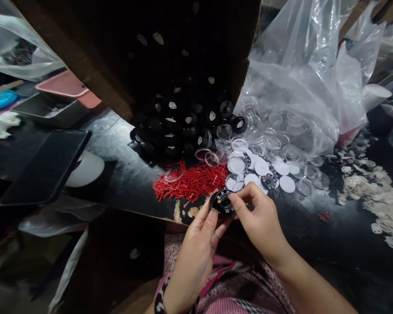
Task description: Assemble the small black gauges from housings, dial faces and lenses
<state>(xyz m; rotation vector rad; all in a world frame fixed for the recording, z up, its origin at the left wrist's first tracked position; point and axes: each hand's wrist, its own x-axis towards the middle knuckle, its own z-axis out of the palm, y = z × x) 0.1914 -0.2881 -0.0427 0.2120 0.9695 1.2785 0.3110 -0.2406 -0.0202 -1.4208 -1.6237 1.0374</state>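
The grip of the left hand is closed on a round black dial, with its thumb and fingers at the rim; the right hand has its thumb on the near right side of the dial's face, but its fingertips are partly hidden, so I cannot tell if they pinch something small; the dial is up in the hands, by the front edge of the bench, and has white marks and one yellow spot.

Just past the hands is a pile of red sticks; to the right of it lie white discs, some on top of others, with a few black faces showing between them; clear round caps lie behind the discs, next to a big plastic bag.

Behind the red pile, many round black cases sit in and at the mouth of a dark box; far right is a heap of small pale tabs; on the left a phone leans on a white cup, near a grey tray and a pink tray.
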